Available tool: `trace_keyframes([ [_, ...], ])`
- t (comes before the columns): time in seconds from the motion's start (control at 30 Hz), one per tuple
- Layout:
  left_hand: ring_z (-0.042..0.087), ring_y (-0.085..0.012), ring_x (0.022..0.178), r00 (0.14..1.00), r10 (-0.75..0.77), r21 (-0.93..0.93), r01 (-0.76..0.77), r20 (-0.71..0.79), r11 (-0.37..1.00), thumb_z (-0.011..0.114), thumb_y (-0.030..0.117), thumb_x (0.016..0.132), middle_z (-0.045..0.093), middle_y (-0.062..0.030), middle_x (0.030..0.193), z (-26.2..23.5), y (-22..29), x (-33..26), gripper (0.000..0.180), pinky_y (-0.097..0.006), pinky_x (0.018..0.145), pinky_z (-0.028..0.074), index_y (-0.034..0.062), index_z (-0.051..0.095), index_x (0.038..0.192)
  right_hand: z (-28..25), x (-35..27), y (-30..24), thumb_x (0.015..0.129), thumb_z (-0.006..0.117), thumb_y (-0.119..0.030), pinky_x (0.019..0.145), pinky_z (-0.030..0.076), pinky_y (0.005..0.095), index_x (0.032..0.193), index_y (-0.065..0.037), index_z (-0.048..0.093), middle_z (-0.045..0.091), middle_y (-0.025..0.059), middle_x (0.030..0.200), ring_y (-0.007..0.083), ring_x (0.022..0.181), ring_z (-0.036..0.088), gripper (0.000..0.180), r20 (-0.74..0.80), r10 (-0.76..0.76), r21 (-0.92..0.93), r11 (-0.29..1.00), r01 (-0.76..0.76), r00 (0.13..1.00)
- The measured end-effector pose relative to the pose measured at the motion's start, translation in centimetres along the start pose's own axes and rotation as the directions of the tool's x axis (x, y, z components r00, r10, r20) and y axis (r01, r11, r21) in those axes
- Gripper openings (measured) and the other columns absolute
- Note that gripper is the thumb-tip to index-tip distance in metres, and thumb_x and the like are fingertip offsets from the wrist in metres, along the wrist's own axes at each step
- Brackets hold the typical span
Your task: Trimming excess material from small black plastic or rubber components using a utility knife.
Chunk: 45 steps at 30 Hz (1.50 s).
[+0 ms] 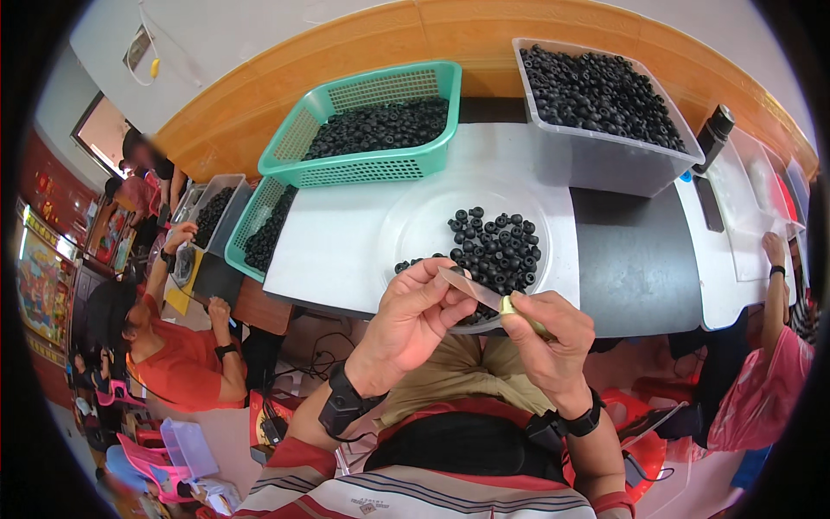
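My right hand (551,333) grips a knife by its yellow-green handle (507,305). The blade (475,290) points left and up, its tip reaching the fingers of my left hand (419,303). Pinched in those fingers is a small black rounded part (458,270), mostly covered by fingers and blade. Just beyond both hands, a shallow round clear tray (406,208) carries a heap of small black rounded parts (497,246), several showing a hole in the middle. A few lie at the tray's left side by my left fingertips.
Behind the tray stand a green basket (363,167) and a clear plastic bin (596,164), both holding many black parts. Further right are a black bottle (714,134) and a phone (709,205). One person in orange (186,359) sits left; another in pink (761,389) is at right.
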<state>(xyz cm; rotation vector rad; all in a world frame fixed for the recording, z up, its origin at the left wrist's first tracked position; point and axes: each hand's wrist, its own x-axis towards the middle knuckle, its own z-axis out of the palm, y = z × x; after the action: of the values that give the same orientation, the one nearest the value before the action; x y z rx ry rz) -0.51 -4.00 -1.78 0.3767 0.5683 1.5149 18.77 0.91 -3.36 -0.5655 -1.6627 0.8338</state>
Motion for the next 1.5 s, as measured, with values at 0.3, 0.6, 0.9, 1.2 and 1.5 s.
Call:
trace_keyframes([
  [0.3, 0.062, -0.0156, 0.089, 0.985, 0.044, -0.023, -0.041, 0.168, 0.999, 0.060, 0.009, 0.097, 0.061, -0.0108, 0.101, 1.1, 0.5, -1.0, 0.016, -0.037, 0.089, 0.061, 0.0041, 0.062, 0.112, -1.8, 0.4, 0.0, 0.084, 0.074, -0.001, 0.058, 0.046, 0.0252, 0.104, 0.000, 0.071, 0.070, 0.0102, 0.079, 0.0135, 0.065, 0.062, 0.021, -0.087, 0.104, 0.006, 0.995, -0.104, 0.991],
  [0.6, 0.067, -0.0169, 0.091, 0.993, 0.048, 0.024, -0.051, 0.104, 0.998, 0.060, 0.010, 0.097, 0.065, -0.0087, 0.104, 1.0, -0.4, -0.7, 0.019, -0.036, 0.092, 0.060, 0.0050, 0.061, 0.115, -1.2, 0.0, -0.3, 0.081, 0.079, -0.006, 0.058, 0.051, 0.0281, 0.105, 0.001, 0.069, 0.070, 0.0134, 0.083, 0.0193, 0.066, 0.066, 0.027, 0.090, -0.063, 0.039, 0.997, 0.059, 0.994],
  [0.9, 0.062, -0.0174, 0.091, 0.993, 0.010, -0.033, -0.007, 0.119, 0.999, 0.066, 0.007, 0.093, 0.057, -0.0100, 0.103, 1.0, -0.7, -0.9, 0.021, -0.035, 0.088, 0.061, 0.0054, 0.061, 0.113, -1.5, 0.0, 0.1, 0.081, 0.078, -0.004, 0.058, 0.050, 0.0273, 0.106, -0.001, 0.070, 0.069, 0.0129, 0.082, 0.0179, 0.066, 0.066, 0.026, 0.032, 0.016, -0.021, 1.000, -0.015, 0.999],
  [1.2, 0.064, -0.0175, 0.088, 0.997, 0.060, 0.129, -0.066, 0.050, 0.989, 0.065, 0.007, 0.094, 0.062, -0.0096, 0.101, 1.4, 0.3, -0.5, 0.018, -0.036, 0.087, 0.061, 0.0023, 0.062, 0.111, -2.5, -0.3, 1.0, 0.081, 0.075, 0.002, 0.063, 0.049, 0.0269, 0.104, 0.000, 0.070, 0.070, 0.0120, 0.083, 0.0178, 0.071, 0.065, 0.024, -0.015, 0.077, -0.034, 0.996, -0.077, 0.997],
  [1.5, 0.068, -0.0175, 0.082, 0.831, 0.553, 0.842, -0.341, 0.062, 0.419, 0.070, 0.008, 0.089, 0.068, -0.0086, 0.092, 0.5, 8.2, 4.7, 0.021, -0.031, 0.080, 0.057, -0.0039, 0.063, 0.105, -4.9, -3.0, 1.4, 0.083, 0.073, -0.002, 0.061, 0.043, 0.0237, 0.101, 0.002, 0.070, 0.068, 0.0068, 0.079, 0.0107, 0.068, 0.058, 0.018, -0.106, 0.184, -0.011, 0.982, -0.186, 0.977],
])
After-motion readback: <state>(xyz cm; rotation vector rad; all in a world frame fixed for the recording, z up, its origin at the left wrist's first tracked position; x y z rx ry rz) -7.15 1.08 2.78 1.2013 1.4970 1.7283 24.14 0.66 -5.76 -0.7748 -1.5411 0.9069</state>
